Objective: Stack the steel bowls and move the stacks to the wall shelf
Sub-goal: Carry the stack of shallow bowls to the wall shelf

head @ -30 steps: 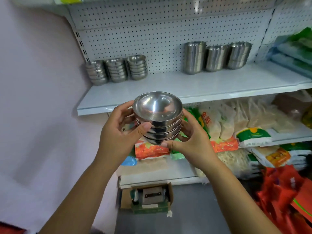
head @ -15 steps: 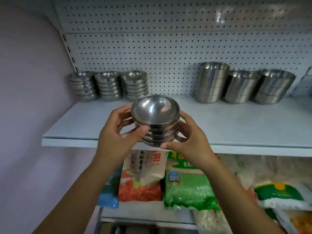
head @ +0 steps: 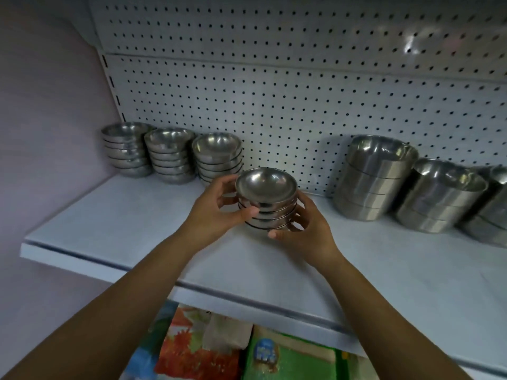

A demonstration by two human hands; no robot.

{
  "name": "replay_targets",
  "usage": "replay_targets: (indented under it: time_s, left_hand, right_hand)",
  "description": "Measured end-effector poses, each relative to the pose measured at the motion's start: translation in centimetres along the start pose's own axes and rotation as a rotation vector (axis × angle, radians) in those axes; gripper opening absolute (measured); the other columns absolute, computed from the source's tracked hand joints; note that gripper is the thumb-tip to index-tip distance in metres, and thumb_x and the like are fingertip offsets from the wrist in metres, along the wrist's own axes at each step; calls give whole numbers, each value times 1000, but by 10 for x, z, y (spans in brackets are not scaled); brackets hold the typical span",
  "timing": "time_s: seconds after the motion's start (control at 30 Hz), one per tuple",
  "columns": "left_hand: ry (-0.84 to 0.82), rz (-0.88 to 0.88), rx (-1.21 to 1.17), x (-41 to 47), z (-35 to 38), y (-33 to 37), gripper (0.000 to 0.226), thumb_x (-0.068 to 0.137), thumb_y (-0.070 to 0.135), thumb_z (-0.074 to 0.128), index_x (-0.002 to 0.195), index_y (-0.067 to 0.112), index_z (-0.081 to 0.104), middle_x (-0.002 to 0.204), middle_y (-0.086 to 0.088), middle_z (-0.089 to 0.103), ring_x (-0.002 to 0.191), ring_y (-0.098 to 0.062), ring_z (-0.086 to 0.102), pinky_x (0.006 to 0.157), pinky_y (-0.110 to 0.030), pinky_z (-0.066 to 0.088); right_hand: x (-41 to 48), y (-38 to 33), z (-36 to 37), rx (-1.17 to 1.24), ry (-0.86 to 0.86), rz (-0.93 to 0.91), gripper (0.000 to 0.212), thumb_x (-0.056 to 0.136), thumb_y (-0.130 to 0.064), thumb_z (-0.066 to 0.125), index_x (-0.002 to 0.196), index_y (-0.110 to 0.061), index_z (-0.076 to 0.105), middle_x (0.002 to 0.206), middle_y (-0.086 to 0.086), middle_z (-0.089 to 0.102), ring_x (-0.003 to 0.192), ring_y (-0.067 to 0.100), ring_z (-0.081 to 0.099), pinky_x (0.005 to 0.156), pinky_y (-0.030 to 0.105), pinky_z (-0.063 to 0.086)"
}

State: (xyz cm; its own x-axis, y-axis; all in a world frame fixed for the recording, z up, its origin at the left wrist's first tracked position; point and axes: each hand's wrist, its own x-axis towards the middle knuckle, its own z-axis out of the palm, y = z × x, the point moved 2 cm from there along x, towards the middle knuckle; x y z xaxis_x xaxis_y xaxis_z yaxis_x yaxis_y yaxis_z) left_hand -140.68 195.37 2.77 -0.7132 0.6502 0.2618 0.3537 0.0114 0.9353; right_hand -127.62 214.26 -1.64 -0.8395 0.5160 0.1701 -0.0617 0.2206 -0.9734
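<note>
A stack of several small steel bowls [head: 266, 198] is held between both my hands over the white wall shelf [head: 123, 223]. My left hand [head: 219, 212] grips its left side, thumb across the front. My right hand [head: 307, 229] cups its right side and bottom. The stack hovers just right of and in front of three similar small-bowl stacks [head: 170, 154] standing at the shelf's back left. I cannot tell whether the stack's base touches the shelf.
Three stacks of taller steel containers [head: 375, 176] stand at the shelf's back right. A pegboard panel [head: 274, 86] backs the shelf, with a pink wall [head: 49, 105] to the left. Packaged goods [head: 208, 349] lie on the shelf below.
Both hands have carried the bowl stack forward and up over the shelf, closer to the small-bowl stacks. The view has come nearer to the shelf.
</note>
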Motion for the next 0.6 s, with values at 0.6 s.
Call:
replay_targets:
  time_s: [0.6]
  left_hand:
    - [-26, -40, 38, 86, 27, -7, 62, 81, 11, 86, 134, 22, 56, 120, 2, 74, 112, -6, 69, 90, -15, 53]
  right_hand:
    - [77, 34, -17, 64, 43, -56, 94, 68, -4, 93, 145, -37, 52, 124, -4, 71, 113, 15, 70, 89, 29, 60]
